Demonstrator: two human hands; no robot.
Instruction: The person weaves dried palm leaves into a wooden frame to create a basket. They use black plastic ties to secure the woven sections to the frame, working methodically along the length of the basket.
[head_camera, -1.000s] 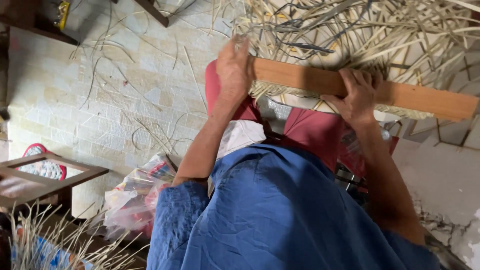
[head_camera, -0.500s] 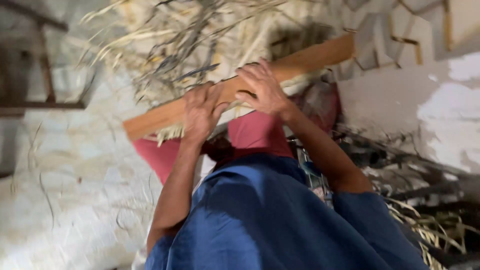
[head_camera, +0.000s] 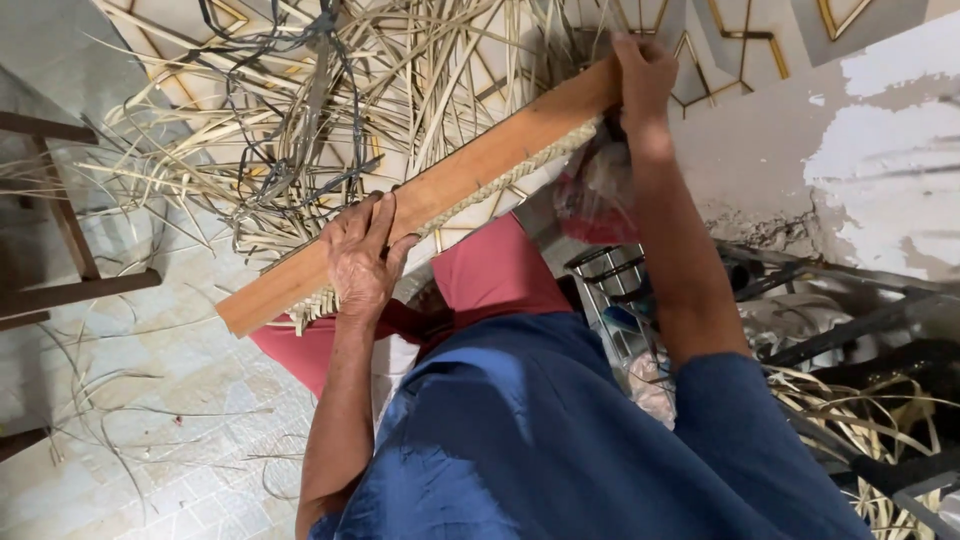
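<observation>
At far left, a dark wooden frame (head_camera: 60, 250) stands on the pale tiled floor (head_camera: 150, 420), with loose cane strands (head_camera: 300, 130) heaped above it, a few dark ones tangled among the pale. I hold a long wooden board (head_camera: 470, 180) slanting up from lower left to upper right across my lap, a woven cane strip (head_camera: 500, 185) lying along its lower edge. My left hand (head_camera: 365, 262) lies flat over the board near its low end, fingers (head_camera: 380, 215) together and pressed down on the wood, thumb hooked under toward the braid. My red trousers (head_camera: 490, 275) and blue shirt (head_camera: 560, 440) fill the middle. To do this well, I judge, the low hand should keep even pressure so the strip stays tight against the edge, while the high hand keeps the board from twisting. My right hand (head_camera: 643, 75) grips the board's upper end, fingers curled closed around it. Just below that arm a crumpled clear plastic bag with red contents (head_camera: 595, 195) sits beside a wire rack (head_camera: 625, 300); any label on it is too blurred to make out. At right, a wall with flaking white paint (head_camera: 860, 150) rises behind more cane (head_camera: 850, 400).
</observation>
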